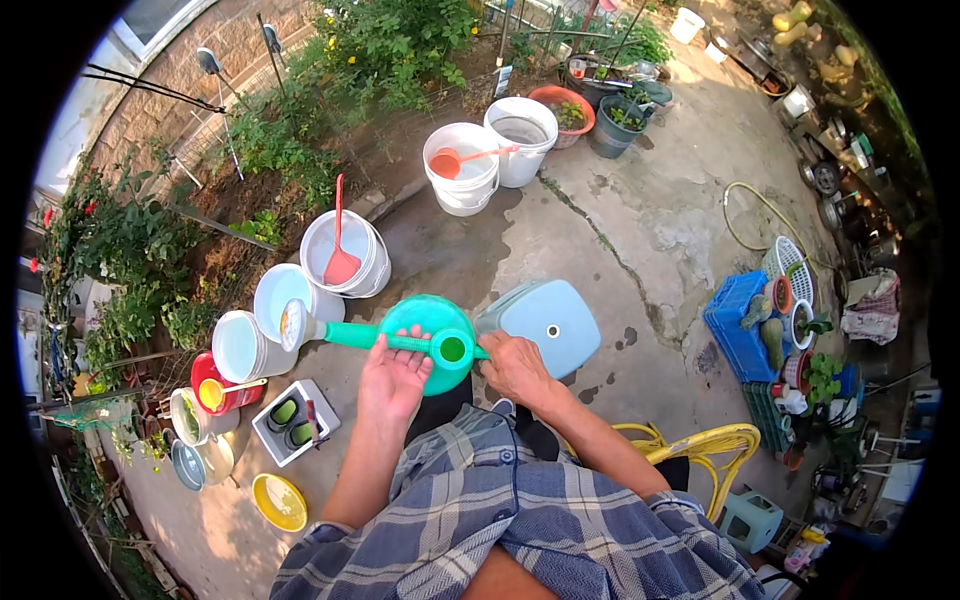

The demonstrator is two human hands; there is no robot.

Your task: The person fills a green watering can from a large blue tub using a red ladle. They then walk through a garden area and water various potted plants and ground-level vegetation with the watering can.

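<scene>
A green plastic watering can (416, 315) is in front of my body, its spout pointing left and ending in a pale sprinkler rose (294, 325). My left hand (394, 375) is palm up, with its fingers under the ridged top bar of the can, bearing it. At the can's rear, my right hand (516, 366) is closed around the back part of the handle. The round filling hole (453, 347) faces up between the hands. Just beyond my right hand stands a light blue plastic stool (559, 311), partly hidden by the can and hand.
Several white buckets (367, 277) line the garden bed, one holding a red dipper (341, 262). A grey-white box (330, 420) with shoes and a yellow basin (279, 501) are at left. A yellow hose (705, 442) lies at right, near a blue crate (731, 322).
</scene>
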